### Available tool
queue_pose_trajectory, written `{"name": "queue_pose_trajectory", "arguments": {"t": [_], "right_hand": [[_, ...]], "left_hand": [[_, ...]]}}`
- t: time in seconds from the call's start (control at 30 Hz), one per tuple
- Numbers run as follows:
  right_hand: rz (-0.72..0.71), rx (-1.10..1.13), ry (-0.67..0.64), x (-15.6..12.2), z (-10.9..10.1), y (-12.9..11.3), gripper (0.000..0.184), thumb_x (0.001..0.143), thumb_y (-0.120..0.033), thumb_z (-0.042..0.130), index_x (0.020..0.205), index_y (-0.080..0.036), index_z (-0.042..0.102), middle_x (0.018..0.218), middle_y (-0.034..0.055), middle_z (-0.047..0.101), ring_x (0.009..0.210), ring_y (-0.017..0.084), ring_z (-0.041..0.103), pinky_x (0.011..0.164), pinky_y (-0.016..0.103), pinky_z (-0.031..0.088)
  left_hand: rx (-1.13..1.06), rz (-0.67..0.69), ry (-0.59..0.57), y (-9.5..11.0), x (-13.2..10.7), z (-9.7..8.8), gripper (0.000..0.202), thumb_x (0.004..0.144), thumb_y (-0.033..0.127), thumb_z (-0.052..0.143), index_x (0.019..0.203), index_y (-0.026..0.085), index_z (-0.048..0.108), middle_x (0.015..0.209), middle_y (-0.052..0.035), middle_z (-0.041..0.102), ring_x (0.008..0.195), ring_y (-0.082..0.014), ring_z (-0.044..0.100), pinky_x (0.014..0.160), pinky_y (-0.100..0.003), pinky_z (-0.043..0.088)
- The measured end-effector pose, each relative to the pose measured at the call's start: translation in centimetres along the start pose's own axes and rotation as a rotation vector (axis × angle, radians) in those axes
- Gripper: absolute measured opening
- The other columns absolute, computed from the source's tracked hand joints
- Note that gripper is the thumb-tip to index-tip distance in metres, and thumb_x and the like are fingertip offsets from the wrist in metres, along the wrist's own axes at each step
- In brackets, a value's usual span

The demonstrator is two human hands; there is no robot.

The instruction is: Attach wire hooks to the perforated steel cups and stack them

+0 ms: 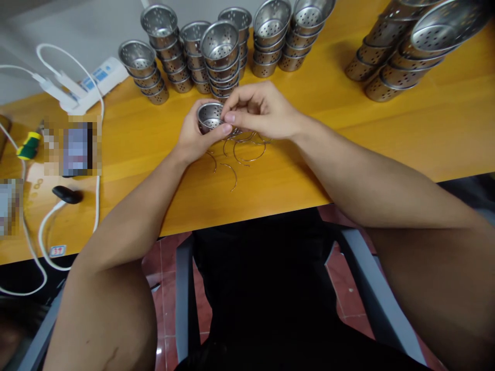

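1. Closest to me, the person's dark clothing (263, 288) is filling the bottom of my feed, with chair arms (184, 293) flanking it above red tiles (170, 268).
2. Moving up, the yellow table (286, 185) is running across; near its front edge on the left, a small label (58, 251) is sitting.
3. Now the wires (249, 157): thin, curved, they're lying on the table just below the hands, some overlapping.
4. Here's the action! The left hand (195, 131) is holding a cup (211, 118), wrapping its side, mouth facing up, perforations showing inside.
5. The right hand (266, 111) is bunching narrow at the cup's right rim; I'm not able to tell whether those fingers are pinching anything.
6. Over left, a black plug (67, 194), a blurred-out phone (78, 149) and a yellow-green handle (29, 146) are lying among white cables (97, 196).
7. Behind the hands, stacks (220, 49) of perforated metal cups are standing; more stacks are rising at far right.
8. At the back left, a power strip (102, 77) is lying by the wall (93, 23), plugs sitting in it.
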State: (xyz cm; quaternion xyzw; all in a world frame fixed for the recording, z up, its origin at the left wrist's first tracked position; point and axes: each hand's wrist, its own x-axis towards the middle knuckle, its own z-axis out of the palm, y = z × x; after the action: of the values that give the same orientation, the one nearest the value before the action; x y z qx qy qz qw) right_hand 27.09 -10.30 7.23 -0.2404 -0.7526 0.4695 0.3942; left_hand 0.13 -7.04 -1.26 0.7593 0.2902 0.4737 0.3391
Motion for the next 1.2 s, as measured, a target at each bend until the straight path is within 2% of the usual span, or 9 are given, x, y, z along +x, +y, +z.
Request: {"name": "queue_pose_trajectory", "arguments": {"t": [0.13, 0.27, 0.4, 0.63, 0.8, 0.9, 1.1, 1.2], "right_hand": [[0.037, -0.005, 0.051, 0.2, 0.2, 0.4, 0.066, 0.097, -0.079, 0.113, 0.095, -0.027, 0.074, 0.069, -0.0062, 0.065, 0.071, 0.016, 0.06, 0.07, 0.033, 0.053], [0.021, -0.043, 0.122, 0.5, 1.0, 0.2, 0.081, 0.093, -0.1, 0.102, 0.091, -0.028, 0.067, 0.068, -0.0044, 0.058, 0.074, 0.02, 0.057, 0.072, 0.037, 0.051], [-0.007, -0.044, 0.15, 0.4, 1.6, -0.4, 0.09, 0.085, -0.115, 0.092, 0.088, -0.03, 0.064, 0.072, -0.0019, 0.057, 0.075, 0.023, 0.055, 0.074, 0.04, 0.051], [-0.076, 0.02, 0.144, 0.5, 1.7, -0.4, 0.083, 0.09, -0.104, 0.099, 0.087, -0.028, 0.066, 0.074, -0.0029, 0.057, 0.073, 0.02, 0.055, 0.074, 0.038, 0.049], [-0.066, -0.02, 0.138, 0.6, 1.6, -0.2, 0.088, 0.087, -0.111, 0.096, 0.089, -0.029, 0.063, 0.071, -0.0032, 0.057, 0.076, 0.021, 0.057, 0.075, 0.038, 0.051], [-0.013, -0.042, 0.138, 0.6, 1.6, -0.2, 0.087, 0.085, -0.11, 0.097, 0.089, -0.03, 0.063, 0.072, -0.0025, 0.06, 0.075, 0.023, 0.058, 0.073, 0.039, 0.051], [-0.06, -0.023, 0.134, 0.5, 1.7, -0.1, 0.084, 0.088, -0.106, 0.099, 0.09, -0.029, 0.065, 0.079, -0.0015, 0.066, 0.073, 0.02, 0.057, 0.07, 0.037, 0.051], [-0.027, -0.125, 0.181, 0.2, 1.8, -0.4, 0.077, 0.09, -0.101, 0.101, 0.095, -0.031, 0.069, 0.087, -0.0004, 0.072, 0.079, 0.023, 0.062, 0.07, 0.038, 0.055]], "left_hand": [[-0.008, 0.006, -0.037, -1.1, 0.1, 0.1, 0.115, 0.068, 0.098, 0.113, 0.152, 0.033, 0.07, 0.147, -0.0121, 0.084, 0.136, -0.0386, 0.085, 0.12, -0.058, 0.072], [0.066, 0.101, -0.038, -2.0, 0.1, 0.4, 0.106, 0.081, 0.091, 0.109, 0.161, 0.039, 0.063, 0.152, -0.0121, 0.081, 0.139, -0.0398, 0.083, 0.123, -0.065, 0.071], [0.131, 0.091, -0.035, -1.8, 0.1, 0.3, 0.099, 0.088, 0.085, 0.107, 0.163, 0.04, 0.061, 0.153, -0.0121, 0.081, 0.14, -0.0403, 0.082, 0.125, -0.067, 0.07], [0.139, 0.066, 0.0, -1.2, 0.3, 0.3, 0.095, 0.083, 0.079, 0.112, 0.157, 0.041, 0.066, 0.152, -0.0108, 0.082, 0.14, -0.0415, 0.083, 0.129, -0.07, 0.069], [0.13, 0.082, -0.026, -0.4, 0.3, 0.3, 0.098, 0.089, 0.088, 0.104, 0.163, 0.038, 0.062, 0.155, -0.0128, 0.081, 0.141, -0.0408, 0.083, 0.129, -0.068, 0.069], [0.137, 0.07, -0.031, -0.1, 0.3, 0.3, 0.094, 0.091, 0.086, 0.102, 0.162, 0.04, 0.061, 0.154, -0.0122, 0.081, 0.142, -0.0412, 0.082, 0.128, -0.069, 0.069], [0.125, 0.129, -0.013, -1.2, 0.6, 0.4, 0.094, 0.086, 0.083, 0.106, 0.16, 0.044, 0.063, 0.15, -0.0105, 0.082, 0.135, -0.0416, 0.084, 0.124, -0.072, 0.071], [0.139, 0.142, 0.006, -1.7, 0.6, 0.3, 0.096, 0.085, 0.08, 0.108, 0.161, 0.045, 0.061, 0.151, -0.0094, 0.082, 0.134, -0.0409, 0.084, 0.122, -0.071, 0.072]]}}
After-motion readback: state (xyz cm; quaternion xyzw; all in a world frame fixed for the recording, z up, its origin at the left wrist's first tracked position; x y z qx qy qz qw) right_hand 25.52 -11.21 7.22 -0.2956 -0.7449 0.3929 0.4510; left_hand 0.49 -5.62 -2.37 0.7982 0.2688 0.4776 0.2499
